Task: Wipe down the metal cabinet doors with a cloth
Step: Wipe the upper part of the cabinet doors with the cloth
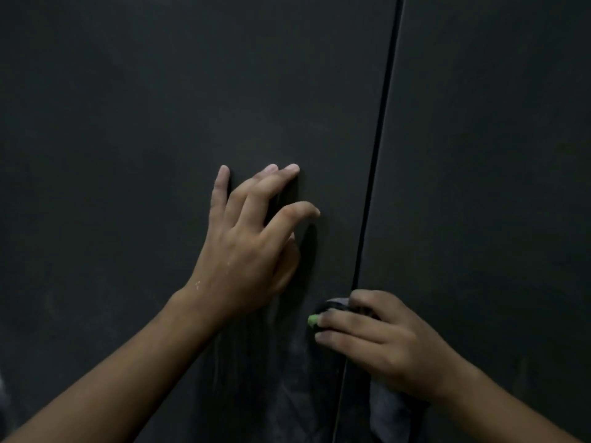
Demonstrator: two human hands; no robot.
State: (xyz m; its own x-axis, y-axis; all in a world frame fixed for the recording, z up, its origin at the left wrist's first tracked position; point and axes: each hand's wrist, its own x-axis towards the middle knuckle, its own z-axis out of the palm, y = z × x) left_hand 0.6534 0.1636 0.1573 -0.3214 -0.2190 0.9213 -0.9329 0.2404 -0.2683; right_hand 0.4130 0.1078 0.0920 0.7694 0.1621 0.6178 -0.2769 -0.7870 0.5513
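Fingers [348,321] of the right hand [383,334] were curled around a bunched grey cloth [335,304], pressing it on the gap [377,155] between the metal cabinet doors [160,123]. Up-left of them, the left hand [246,251] rested loosely spread on the door and held nothing. The cloth seemed soft, light and easy to bunch; the doors seemed stiff.

Dim, grainy light. The flat dark grey metal cabinet doors [160,107] go near black far from their dark vertical gap [377,155], which bows slightly. The bare left hand [246,251] casts a soft shadow toward that gap.
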